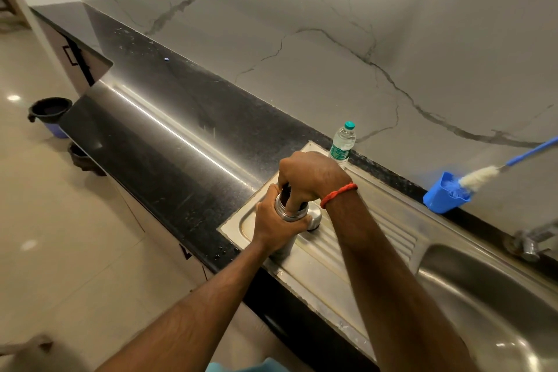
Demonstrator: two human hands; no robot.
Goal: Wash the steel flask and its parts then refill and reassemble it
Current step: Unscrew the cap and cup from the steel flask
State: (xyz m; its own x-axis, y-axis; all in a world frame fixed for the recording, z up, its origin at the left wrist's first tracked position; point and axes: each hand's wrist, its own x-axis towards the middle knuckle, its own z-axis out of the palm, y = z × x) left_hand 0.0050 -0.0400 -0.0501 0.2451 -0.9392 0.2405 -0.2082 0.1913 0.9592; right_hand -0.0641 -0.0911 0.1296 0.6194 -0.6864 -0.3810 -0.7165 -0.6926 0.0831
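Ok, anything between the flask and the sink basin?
Only the steel cap, on the drainboard right beside the flask toward the basin. Past it, nothing visible. The left hand and right hand hold the flask.

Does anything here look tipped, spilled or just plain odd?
Mostly tidy. The blue plastic cup behind the steel drainboard sits tilted, a white-headed, blue-handled bottle brush sticking out of it. The steel flask stands upright, gripped by the left hand, right hand on its dark stopper.
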